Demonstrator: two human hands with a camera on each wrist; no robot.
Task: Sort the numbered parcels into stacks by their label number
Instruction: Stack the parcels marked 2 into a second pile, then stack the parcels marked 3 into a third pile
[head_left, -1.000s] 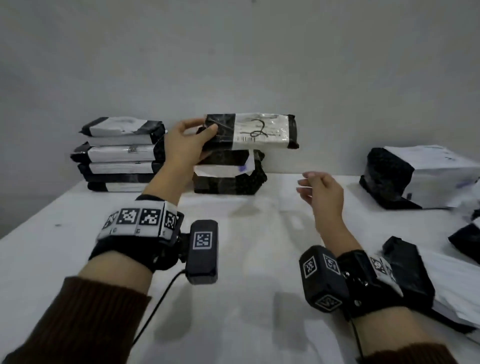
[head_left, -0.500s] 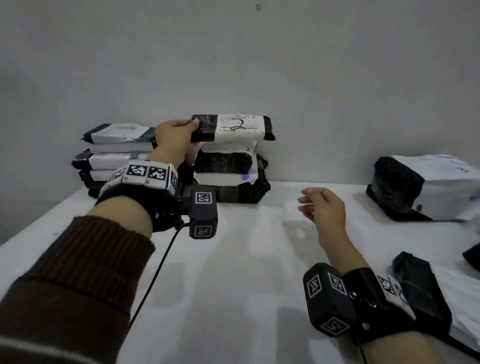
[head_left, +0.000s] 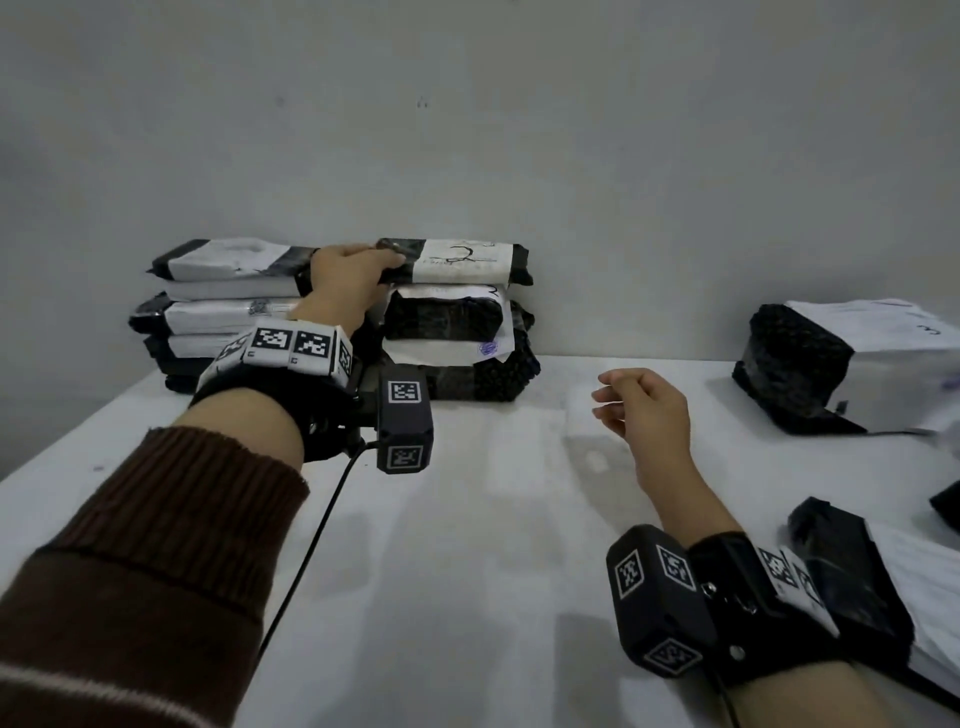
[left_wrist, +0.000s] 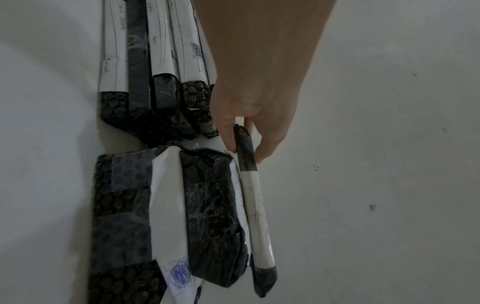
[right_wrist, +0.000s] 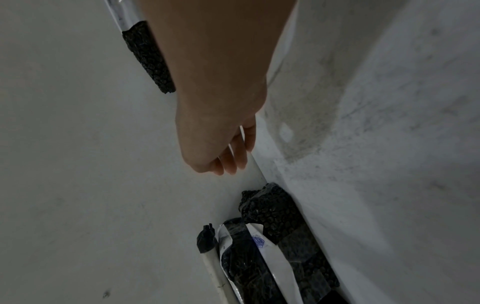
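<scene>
Though it looks thin and flat, the black bubble-wrap parcel with a white label marked 2 (head_left: 457, 260) probably weighs little and bends easily, and its glossy film may slip, so the short end is a sensible place to take it. It lies on top of the middle stack of black-and-white wrapped parcels (head_left: 452, 343) at the back of the white desk (head_left: 467, 545), against the grey wall (head_left: 519, 130). The left hand (head_left: 345, 280) pinches its near end, thumb below and fingers (left_wrist: 267, 148) above; from the wrist view the parcel lies along the top of the pile. Just beside it on the left stands a taller stack of flat white-labelled parcels (head_left: 228, 306), close enough that the knuckles could brush it on the way out. The right hand (head_left: 647, 410) hovers over the bare desk with fingers loosely curled, holding nothing. Well apart on the right sits a bulky black parcel with a white label marked 3 (head_left: 841, 358), and another black-and-white parcel (head_left: 883, 582) lies by the right wrist, neither in the way
</scene>
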